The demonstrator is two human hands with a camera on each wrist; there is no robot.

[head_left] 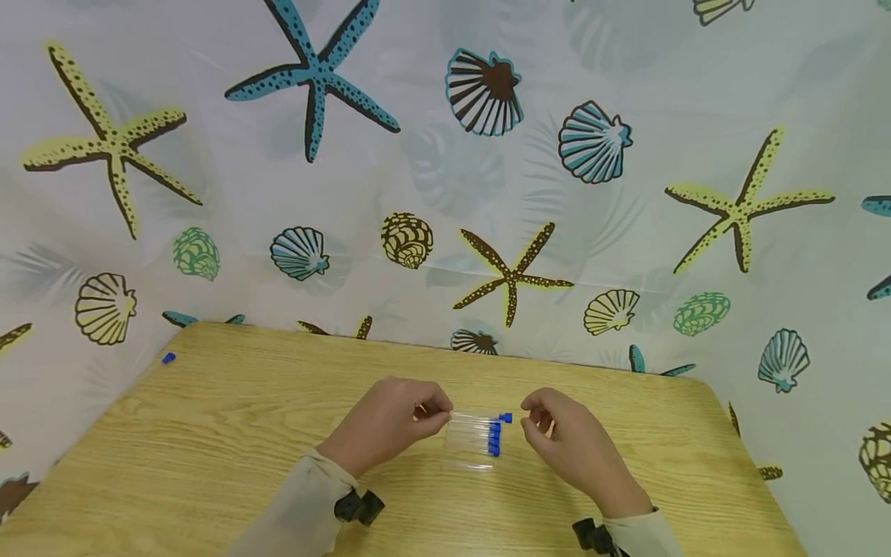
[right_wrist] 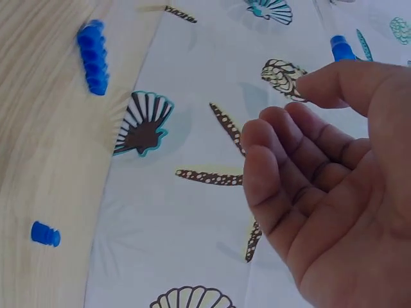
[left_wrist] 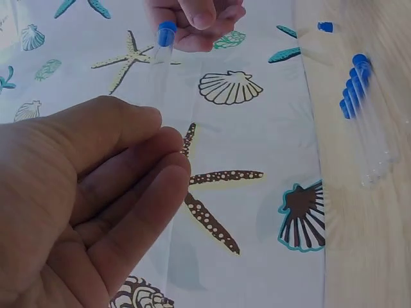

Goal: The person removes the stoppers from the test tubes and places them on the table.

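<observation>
My left hand point(head_left: 393, 424) pinches a clear tube point(left_wrist: 162, 83) near its end, between thumb and fingertips. A blue cap point(left_wrist: 167, 33) sits on the tube's other end, which points toward my right hand. My right hand point(head_left: 578, 445) hovers just beyond that cap, fingers loosely curved, holding nothing; in the right wrist view a gap shows between its thumb and fingers. Several clear tubes with blue caps point(left_wrist: 354, 86) lie side by side on the table under the held one. Nearer me lies a clear tube point(head_left: 468, 467) with no cap visible on it.
A loose blue cap point(right_wrist: 45, 234) lies on the wooden table point(head_left: 278, 433), apart from the tubes. Another small blue piece point(head_left: 169, 357) lies by the table's far left edge. A curtain point(head_left: 431, 178) printed with shells and starfish hangs behind and around the table.
</observation>
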